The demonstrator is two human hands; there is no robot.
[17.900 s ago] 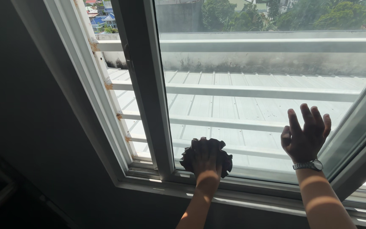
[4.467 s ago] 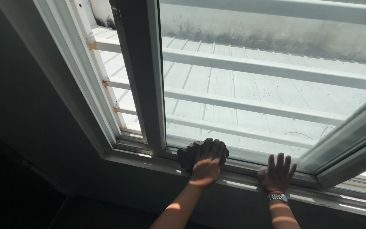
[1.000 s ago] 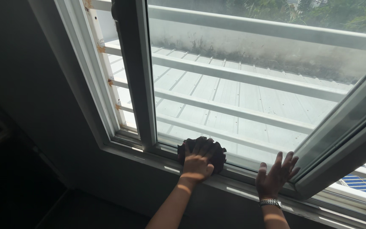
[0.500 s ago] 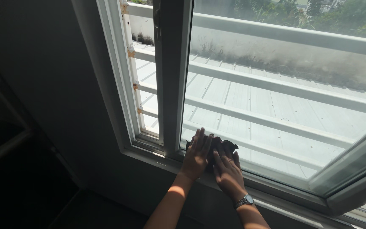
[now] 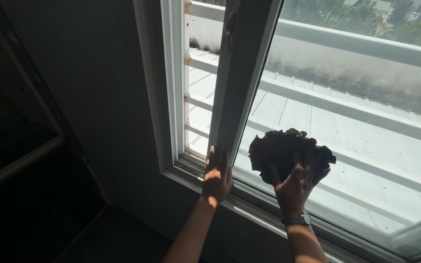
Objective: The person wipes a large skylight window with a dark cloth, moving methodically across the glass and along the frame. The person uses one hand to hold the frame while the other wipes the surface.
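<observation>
A dark crumpled cloth [image 5: 288,150] is pressed against the glass pane [image 5: 347,112] of a white-framed sliding window. My right hand [image 5: 296,185], with a metal wristwatch [image 5: 296,220] on its wrist, holds the cloth flat to the glass, fingers spread into it. My left hand [image 5: 217,174] lies open and flat against the bottom of the upright sash frame [image 5: 237,78], just above the sill track [image 5: 249,199]. It holds nothing.
White horizontal bars [image 5: 361,109] run outside the glass over a corrugated white roof [image 5: 317,122]. A narrow open gap [image 5: 198,83] lies left of the sash. A dark wall [image 5: 93,92] and dark shelving [image 5: 15,156] stand to the left. Trees show at the top right.
The cloth passed from under my left hand into my right hand, which lifted it up the glass. My left hand slid left onto the sash frame. The view swung left.
</observation>
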